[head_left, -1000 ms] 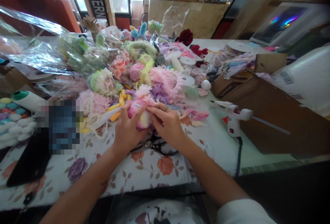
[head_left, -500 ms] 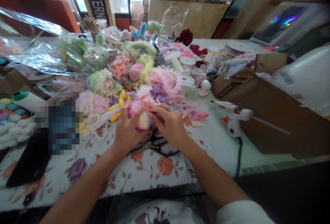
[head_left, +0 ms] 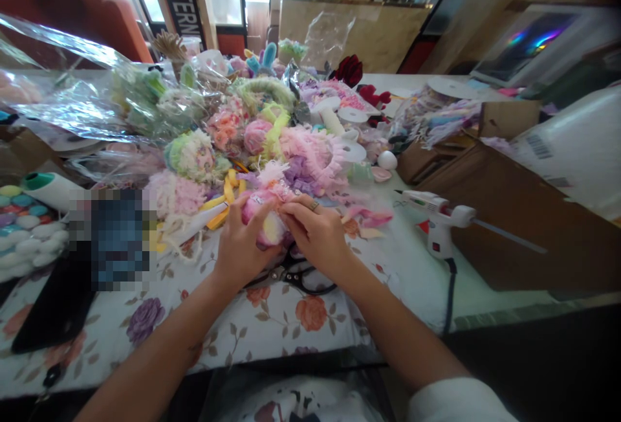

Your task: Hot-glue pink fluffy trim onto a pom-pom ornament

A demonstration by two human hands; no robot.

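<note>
A pink, fuzzy ball [head_left: 272,229] with a pale yellow patch is held just above the table. My left hand [head_left: 241,241] wraps round its left side, thumb in front. Bent and pinched together, the fingers of my right hand [head_left: 317,231] press at the ball's upper right, on pink-and-white fluffy trim [head_left: 276,188]; their tips partly hide what they pinch. Black-handled scissors [head_left: 291,276] lie beneath the hands, partly covered by them.
A white glue gun [head_left: 439,218] with a glue stick stands at right, beside a cardboard box [head_left: 514,228]. Behind the hands is a heap of fluffy trims, ribbon spools [head_left: 352,150] and plastic wrap. Yellow ribbon [head_left: 218,216], a black phone-like slab [head_left: 55,309] and pastel balls [head_left: 33,231] lie left.
The ball has turned or shifted very slightly, and my right hand has moved a little against it. Both hands keep their hold; the things around them look the same.
</note>
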